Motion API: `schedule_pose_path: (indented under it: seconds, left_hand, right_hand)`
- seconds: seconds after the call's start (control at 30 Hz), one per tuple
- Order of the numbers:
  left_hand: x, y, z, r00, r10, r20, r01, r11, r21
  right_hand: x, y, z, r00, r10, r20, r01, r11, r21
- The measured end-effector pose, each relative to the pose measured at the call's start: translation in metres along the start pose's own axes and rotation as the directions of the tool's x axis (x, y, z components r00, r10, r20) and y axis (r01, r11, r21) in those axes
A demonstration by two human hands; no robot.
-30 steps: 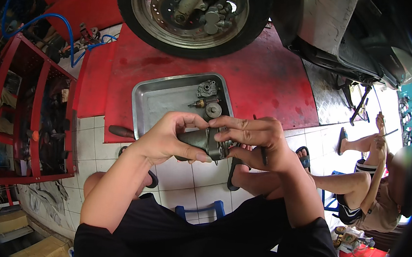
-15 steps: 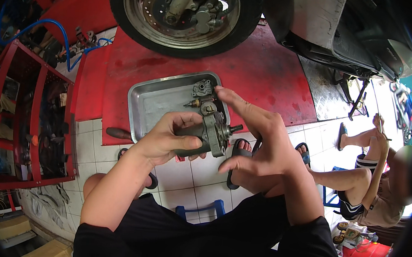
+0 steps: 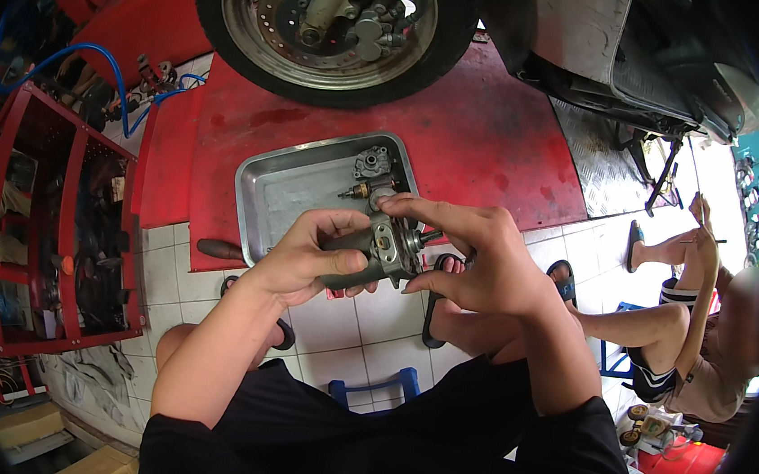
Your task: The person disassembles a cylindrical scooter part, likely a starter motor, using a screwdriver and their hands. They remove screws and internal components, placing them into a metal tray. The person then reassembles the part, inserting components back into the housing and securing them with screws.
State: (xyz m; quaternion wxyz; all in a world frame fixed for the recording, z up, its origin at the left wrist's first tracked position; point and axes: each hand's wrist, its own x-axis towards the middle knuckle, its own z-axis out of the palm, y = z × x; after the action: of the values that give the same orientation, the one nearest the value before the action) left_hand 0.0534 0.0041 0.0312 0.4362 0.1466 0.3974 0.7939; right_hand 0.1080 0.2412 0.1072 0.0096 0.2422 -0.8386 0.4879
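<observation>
My left hand (image 3: 315, 254) is closed round the dark cylindrical body of a metal motor (image 3: 383, 246) with a flange and protruding shaft. My right hand (image 3: 477, 255) spans the flanged end, index finger across its top, thumb at its lower edge. Just beyond them is a steel tray (image 3: 271, 191) holding a cast housing (image 3: 372, 160), a cylindrical fitting with a brass-coloured end (image 3: 364, 190) and another round part, partly hidden. A tool handle (image 3: 216, 249) lies beside the tray's lower left corner.
The tray rests on a red platform (image 3: 487, 147) under a scooter's front wheel (image 3: 234, 44). At left are a red tool cart (image 3: 68, 237) and blue hose (image 3: 118, 74). A blue stool (image 3: 366, 385) is below me. A seated co-worker (image 3: 704, 347) holds a thin rod at right.
My right hand lifted away from the motor, opened, then came back onto it. The motor has turned so that the flange's holes face me. My left hand still grips it.
</observation>
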Motion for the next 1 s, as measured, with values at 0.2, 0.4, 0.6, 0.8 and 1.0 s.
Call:
schedule_pose_path:
  seconds: [0.2, 0.4, 0.6, 0.8, 1.0]
  left_hand:
    - [0.0, -0.002, -0.001, 0.997, -0.05, 0.058, 0.054, 0.995, -0.085]
    - [-0.002, -0.001, -0.004, 0.989, -0.106, 0.099, 0.119, 0.983, -0.138]
    - [-0.001, -0.005, -0.001, 0.986, -0.116, 0.117, 0.132, 0.981, -0.144]
    - [0.0, -0.007, 0.001, 0.983, -0.124, 0.137, 0.142, 0.981, -0.131]
    - [0.0, -0.01, 0.003, 0.982, -0.144, 0.118, 0.161, 0.976, -0.145]
  right_hand:
    - [0.0, 0.003, -0.001, 0.996, -0.076, 0.036, 0.079, 0.995, -0.063]
    - [0.0, 0.008, 0.002, 0.986, -0.167, 0.007, 0.167, 0.983, -0.079]
    - [0.002, 0.002, 0.003, 0.98, -0.197, -0.013, 0.197, 0.98, -0.027]
    - [0.001, 0.003, 0.003, 0.986, -0.164, 0.02, 0.164, 0.986, -0.008]
    - [0.0, 0.007, 0.003, 0.993, -0.113, 0.019, 0.111, 0.99, 0.084]
